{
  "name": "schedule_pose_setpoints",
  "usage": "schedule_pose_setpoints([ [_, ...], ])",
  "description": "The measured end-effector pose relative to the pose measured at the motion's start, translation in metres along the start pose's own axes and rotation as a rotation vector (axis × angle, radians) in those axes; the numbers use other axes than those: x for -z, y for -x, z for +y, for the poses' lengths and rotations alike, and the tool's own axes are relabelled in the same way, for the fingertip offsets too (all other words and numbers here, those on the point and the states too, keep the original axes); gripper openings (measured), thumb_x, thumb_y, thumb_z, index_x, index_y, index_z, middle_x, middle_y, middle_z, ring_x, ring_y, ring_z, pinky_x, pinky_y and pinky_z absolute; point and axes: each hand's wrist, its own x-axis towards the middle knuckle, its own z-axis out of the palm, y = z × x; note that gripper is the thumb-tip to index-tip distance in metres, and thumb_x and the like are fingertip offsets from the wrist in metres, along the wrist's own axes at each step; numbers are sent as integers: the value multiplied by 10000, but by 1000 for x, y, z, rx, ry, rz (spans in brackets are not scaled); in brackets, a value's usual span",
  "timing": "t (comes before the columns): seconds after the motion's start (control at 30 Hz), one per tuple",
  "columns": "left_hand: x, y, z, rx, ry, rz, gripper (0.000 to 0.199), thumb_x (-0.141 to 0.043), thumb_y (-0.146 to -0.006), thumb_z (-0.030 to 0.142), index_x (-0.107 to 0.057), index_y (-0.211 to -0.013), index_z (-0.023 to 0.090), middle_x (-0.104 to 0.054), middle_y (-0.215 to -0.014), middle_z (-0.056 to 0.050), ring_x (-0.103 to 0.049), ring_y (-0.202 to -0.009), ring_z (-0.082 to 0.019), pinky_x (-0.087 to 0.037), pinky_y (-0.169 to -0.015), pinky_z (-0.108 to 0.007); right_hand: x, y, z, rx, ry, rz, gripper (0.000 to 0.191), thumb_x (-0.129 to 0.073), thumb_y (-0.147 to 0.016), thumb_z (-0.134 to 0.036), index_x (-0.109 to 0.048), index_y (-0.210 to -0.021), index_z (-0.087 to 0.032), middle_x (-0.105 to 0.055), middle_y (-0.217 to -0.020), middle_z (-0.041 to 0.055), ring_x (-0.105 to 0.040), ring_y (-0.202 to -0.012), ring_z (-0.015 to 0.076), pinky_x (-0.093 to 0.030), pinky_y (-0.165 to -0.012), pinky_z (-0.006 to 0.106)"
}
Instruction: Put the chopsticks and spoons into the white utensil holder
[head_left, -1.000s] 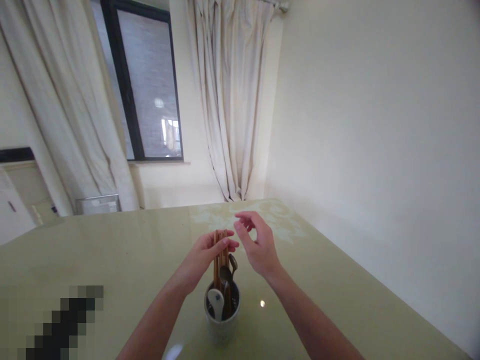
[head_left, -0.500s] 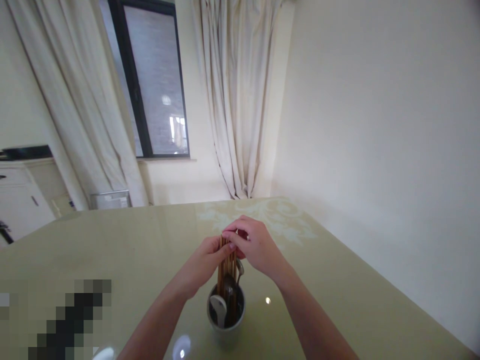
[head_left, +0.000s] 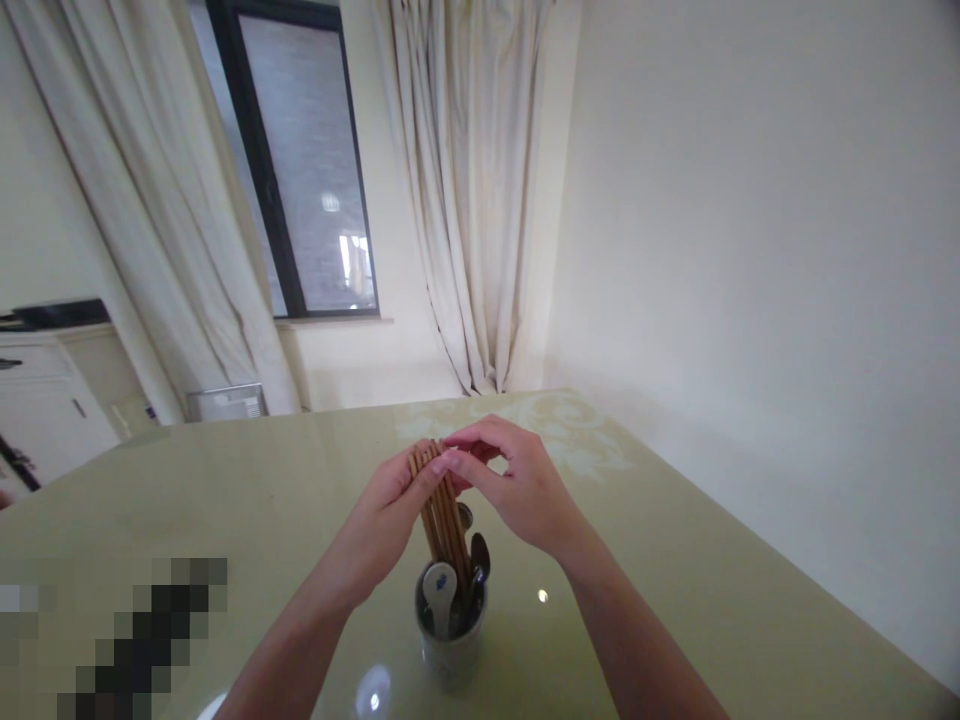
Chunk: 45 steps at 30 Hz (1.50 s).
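Chopsticks [head_left: 446, 525] now lean farther left, likely light, stiff, best held high: left hand [head_left: 388, 500] clamps them, right hand [head_left: 523, 480] alongside, grip unclear.

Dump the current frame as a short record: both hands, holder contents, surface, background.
left hand: gripping chopsticks near their tops
right hand: fingertips at the chopstick tops; exact contact unclear
holder: cup, upright
contents: chopsticks, white ceramic spoon, metal spoon
surface: glossy greenish table
background: dark-framed window between pale curtains
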Motion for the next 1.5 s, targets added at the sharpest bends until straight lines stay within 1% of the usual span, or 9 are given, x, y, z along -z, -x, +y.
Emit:
schedule_pose_setpoints([
  [0.2,11,8,16,-74,67,177,314,-743,-930,481,-720,-1020,181,-790,-982,-58,-747,-941,-208,-612,-841,-292,1,3,-8,2,1,-38,306,-778,-936,-389,-734,-1183,-213,-789,-1011,44,-738,-931,189,-574,-797,304],
  [0.4,22,15,46,-217,248,411,289,-781,-897,477,-675,-957,214,-814,-935,-51,-788,-920,-226,-659,-865,-377,1,7,-12,-75,103,-274,393,-731,-959,-504,-712,-1250,-240,-767,-1198,67,-711,-1054,222,-519,-793,302],
  [0.5,25,15,52,-283,357,492,192,-723,-955,414,-666,-950,231,-820,-962,-46,-790,-991,-243,-668,-906,-445,-4,9,-11,-52,195,-394,312,-708,-975,-508,-729,-1082,-216,-776,-1038,45,-697,-904,199,-464,-725,286],
  [0.6,26,12,52,-293,463,570,131,-633,-1021,334,-671,-947,232,-816,-972,-31,-790,-996,-221,-683,-890,-427,-10,10,-10,-91,252,-453,254,-675,-1004,-432,-675,-897,-201,-741,-831,9,-652,-748,166,-410,-657,268],
  [0.77,22,8,52,-304,570,666,226,-520,-1075,268,-688,-931,223,-807,-976,-26,-790,-970,-180,-694,-865,-360,-14,11,-12,-199,73,-538,202,-590,-1021,-263,-620,-831,-204,-737,-751,-21,-663,-682,132,-441,-657,232],
  [0.93,21,7,51,-297,613,675,225,-512,-1079,260,-707,-970,231,-791,-918,-4,-782,-824,-142,-702,-840,-363,-17,10,-12,-246,-20,-628,173,-564,-996,-235,-588,-826,-213,-677,-670,-38,-615,-596,121,-430,-583,213],
  [1.07,8,9,43,-312,622,601,106,-664,-1010,323,-717,-1068,252,-779,-916,16,-765,-765,-124,-699,-838,-362,-20,10,-8,-296,-145,-701,160,-533,-999,-231,-572,-844,-213,-659,-662,-30,-624,-600,129,-456,-573,207],
  [1.27,-20,16,33,-253,571,424,326,-849,-850,418,-709,-1090,247,-737,-817,40,-738,-704,-110,-690,-802,-323,-23,12,-2,-300,-466,-760,333,-558,-1026,-482,-563,-850,-201,-653,-696,1,-625,-606,141,-492,-599,235],
  [1.5,-11,17,39,-290,565,428,288,-869,-835,382,-685,-1011,247,-747,-830,48,-748,-763,-111,-678,-861,-330,-23,10,0,-356,-445,-726,333,-642,-968,-503,-620,-866,-187,-712,-763,32,-686,-674,163,-526,-662,256],
])
